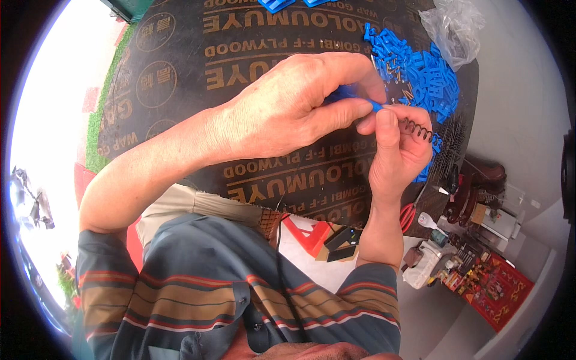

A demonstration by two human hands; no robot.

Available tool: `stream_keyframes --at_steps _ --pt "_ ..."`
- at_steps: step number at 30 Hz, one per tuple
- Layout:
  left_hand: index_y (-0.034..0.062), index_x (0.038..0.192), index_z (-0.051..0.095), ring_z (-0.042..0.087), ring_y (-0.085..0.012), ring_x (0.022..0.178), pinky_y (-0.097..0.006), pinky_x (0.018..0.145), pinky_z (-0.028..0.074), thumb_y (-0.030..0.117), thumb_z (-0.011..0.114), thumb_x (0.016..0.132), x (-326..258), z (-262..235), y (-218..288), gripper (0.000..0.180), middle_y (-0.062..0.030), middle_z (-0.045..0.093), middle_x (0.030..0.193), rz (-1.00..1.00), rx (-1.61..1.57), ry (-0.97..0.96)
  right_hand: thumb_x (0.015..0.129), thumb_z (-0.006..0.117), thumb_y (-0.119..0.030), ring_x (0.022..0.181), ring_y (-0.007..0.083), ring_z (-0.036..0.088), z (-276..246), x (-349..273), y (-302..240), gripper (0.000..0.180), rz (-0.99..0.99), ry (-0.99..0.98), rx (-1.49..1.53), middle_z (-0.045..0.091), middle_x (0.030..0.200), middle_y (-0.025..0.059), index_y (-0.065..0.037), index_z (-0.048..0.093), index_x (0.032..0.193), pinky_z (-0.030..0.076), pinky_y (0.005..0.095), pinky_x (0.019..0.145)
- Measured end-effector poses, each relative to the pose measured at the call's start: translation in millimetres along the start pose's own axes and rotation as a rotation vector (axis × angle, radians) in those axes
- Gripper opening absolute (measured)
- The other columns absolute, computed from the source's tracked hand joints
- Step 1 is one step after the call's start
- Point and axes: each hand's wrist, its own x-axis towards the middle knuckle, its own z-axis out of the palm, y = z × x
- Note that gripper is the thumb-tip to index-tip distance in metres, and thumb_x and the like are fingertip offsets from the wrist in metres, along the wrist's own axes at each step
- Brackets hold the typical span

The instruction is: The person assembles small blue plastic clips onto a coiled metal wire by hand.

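Above the dark plywood table (258, 78), my two hands meet fingertip to fingertip. My left hand (288, 105) is closed around a blue plastic part (343, 93), gripping it between thumb and fingers; most of the part is hidden by the hand. A dark coil spring (418, 128) sticks out from the curled fingers of my right hand (396, 153). The thumb and forefinger of that hand pinch close to the blue part's tip, and what lies between them is too small to make out.
A heap of blue plastic parts (432, 81) covers the far right of the table, with small metal pins (393, 69) beside it. Behind them lies a clear plastic bag (455, 30). Dark springs (453, 144) are spread along the right edge. Red handles (408, 217) show near my right forearm.
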Motion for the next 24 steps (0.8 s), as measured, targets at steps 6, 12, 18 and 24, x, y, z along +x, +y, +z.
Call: stream_keyframes --at_steps 6,12,18,24 --pt "0.0010 0.119 0.065 0.068 -0.0217 0.111 -0.036 0.096 0.054 0.012 0.067 0.103 0.7 -0.9 0.9 0.019 -0.0115 0.070 0.120 -0.020 -0.003 -0.018 0.102 0.070 -0.006 0.079 0.0127 0.071 1.0 -0.7 -0.8 0.013 0.014 0.000 -0.012 0.072 0.091 0.0101 0.000 0.061 0.109 0.058 0.0257 0.072" --pt "0.0008 0.118 0.064 0.068 -0.0243 0.111 -0.037 0.097 0.054 0.012 0.066 0.103 0.5 -0.8 0.5 0.019 -0.0133 0.069 0.120 -0.012 -0.003 -0.015 0.102 0.070 -0.007 0.079 0.0125 0.071 1.4 -0.5 0.0 0.013 0.011 -0.009 -0.013 0.072 0.091 0.0097 0.000 0.061 0.109 0.058 0.0252 0.073" --pt "0.0008 0.120 0.061 0.067 -0.0218 0.111 -0.035 0.094 0.054 0.010 0.062 0.105 -0.4 0.3 -2.0 0.018 -0.0131 0.068 0.122 -0.002 -0.005 -0.027 0.103 0.069 -0.007 0.078 0.0123 0.070 0.9 0.1 0.8 0.013 0.000 -0.013 -0.033 0.072 0.090 0.0100 0.000 0.061 0.109 0.057 0.0249 0.073" --pt "0.0005 0.122 0.061 0.065 -0.0167 0.108 -0.032 0.087 0.055 0.010 0.059 0.107 -1.4 0.6 0.1 0.018 -0.0115 0.067 0.123 -0.067 -0.098 -0.005 0.103 0.069 -0.007 0.078 0.0125 0.070 0.4 0.2 1.6 0.013 -0.001 -0.015 -0.026 0.072 0.089 0.0102 0.001 0.061 0.110 0.058 0.0251 0.073"
